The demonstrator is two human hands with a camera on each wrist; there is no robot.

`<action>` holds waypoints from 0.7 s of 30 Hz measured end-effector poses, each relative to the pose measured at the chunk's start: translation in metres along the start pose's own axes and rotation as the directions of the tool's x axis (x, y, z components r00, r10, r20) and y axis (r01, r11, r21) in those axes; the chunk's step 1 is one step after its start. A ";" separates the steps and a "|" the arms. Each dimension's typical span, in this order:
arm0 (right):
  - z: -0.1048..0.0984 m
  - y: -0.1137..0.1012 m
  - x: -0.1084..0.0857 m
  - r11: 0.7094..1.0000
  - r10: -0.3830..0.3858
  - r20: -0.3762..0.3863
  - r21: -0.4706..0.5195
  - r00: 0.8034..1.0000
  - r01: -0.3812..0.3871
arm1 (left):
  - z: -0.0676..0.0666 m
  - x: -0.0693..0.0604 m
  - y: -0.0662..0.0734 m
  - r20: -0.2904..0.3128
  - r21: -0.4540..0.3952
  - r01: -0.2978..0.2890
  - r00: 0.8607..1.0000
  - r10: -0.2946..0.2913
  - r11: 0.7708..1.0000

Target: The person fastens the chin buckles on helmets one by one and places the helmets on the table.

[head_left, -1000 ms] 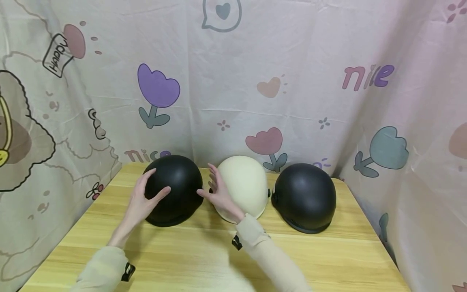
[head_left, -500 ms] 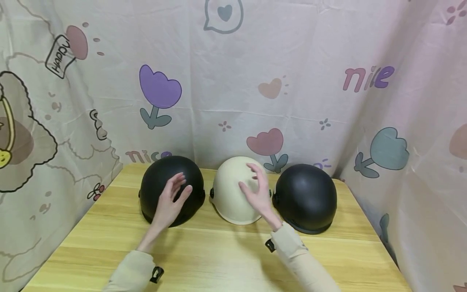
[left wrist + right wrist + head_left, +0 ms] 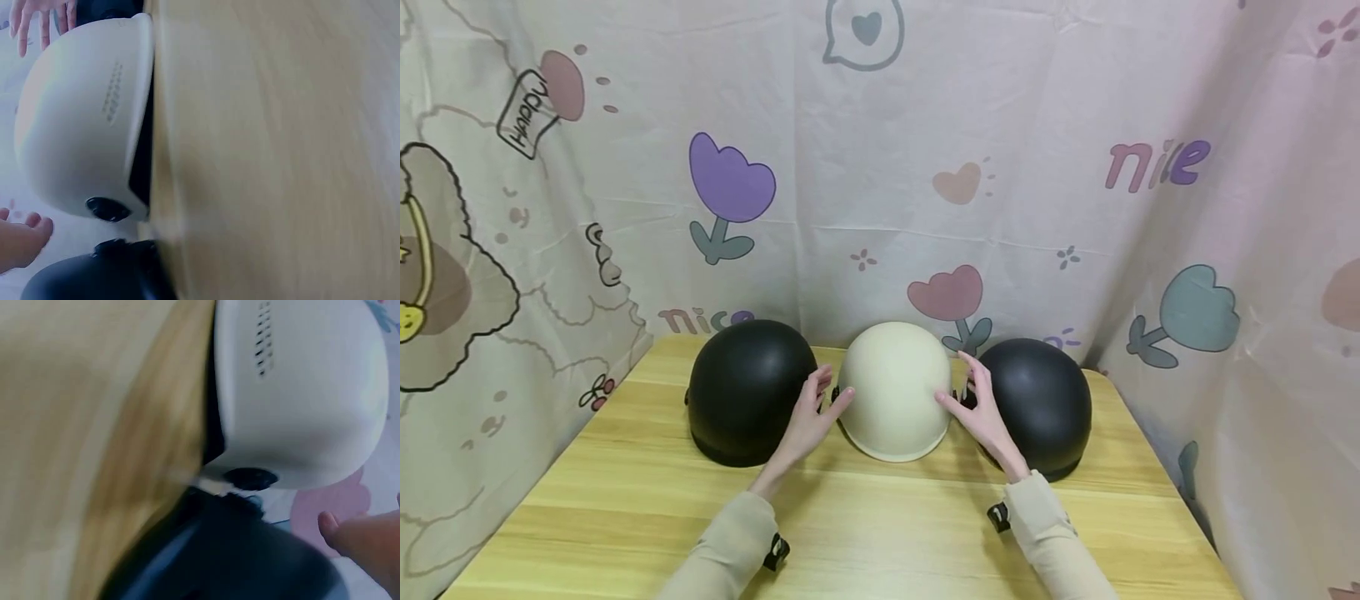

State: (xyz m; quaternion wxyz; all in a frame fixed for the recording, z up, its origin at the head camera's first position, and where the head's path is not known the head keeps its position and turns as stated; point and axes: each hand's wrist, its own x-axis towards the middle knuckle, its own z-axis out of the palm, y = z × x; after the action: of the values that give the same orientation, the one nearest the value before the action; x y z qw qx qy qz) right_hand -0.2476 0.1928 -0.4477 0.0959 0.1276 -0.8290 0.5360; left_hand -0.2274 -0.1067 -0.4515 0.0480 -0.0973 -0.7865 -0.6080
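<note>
A cream helmet (image 3: 895,392) sits in the middle of a row, between a black helmet (image 3: 748,392) on the left and another black helmet (image 3: 1037,408) on the right. Spread to either side of the cream one are my two hands. My left hand (image 3: 808,421) hovers at its left side, fingers loosely bent; the left wrist view shows those fingers (image 3: 25,240) apart from the shell. At its right side my right hand (image 3: 985,417) is held with thumb and fingers spread. Its thumb (image 3: 359,540) stands clear of the shell in the right wrist view. Neither hand holds anything.
The helmets rest near the back edge of a wooden table (image 3: 865,533). Behind and beside it hangs a patterned curtain (image 3: 865,125). Narrow gaps separate the helmets, with dark round knobs on their sides.
Both hands have moved rightward, the left from the left black helmet and the right across the cream one, to stand on either side of the cream helmet. The left black helmet turned slightly earlier.
</note>
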 end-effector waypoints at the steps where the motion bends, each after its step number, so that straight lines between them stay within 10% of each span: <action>1: -0.001 0.002 -0.002 1.000 0.021 0.027 0.008 0.999 -0.021 | 0.002 0.002 -0.002 0.011 0.004 0.010 1.000 -0.010 1.000; 11: 0.003 0.014 -0.001 0.975 0.172 0.138 0.121 0.975 -0.189 | 0.011 0.010 -0.012 0.087 -0.044 0.129 0.988 -0.125 0.991; 21: 0.011 0.020 0.004 0.973 0.156 0.164 0.141 0.974 -0.180 | 0.008 0.012 -0.023 0.131 -0.055 0.179 0.977 -0.170 0.982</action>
State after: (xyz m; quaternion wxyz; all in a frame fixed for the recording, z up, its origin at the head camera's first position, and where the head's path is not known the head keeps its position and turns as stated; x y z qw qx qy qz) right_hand -0.2578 0.1900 -0.4682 -0.0235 0.1042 -0.7975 0.5938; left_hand -0.2440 -0.1035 -0.4729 -0.0585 -0.0676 -0.7727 -0.6284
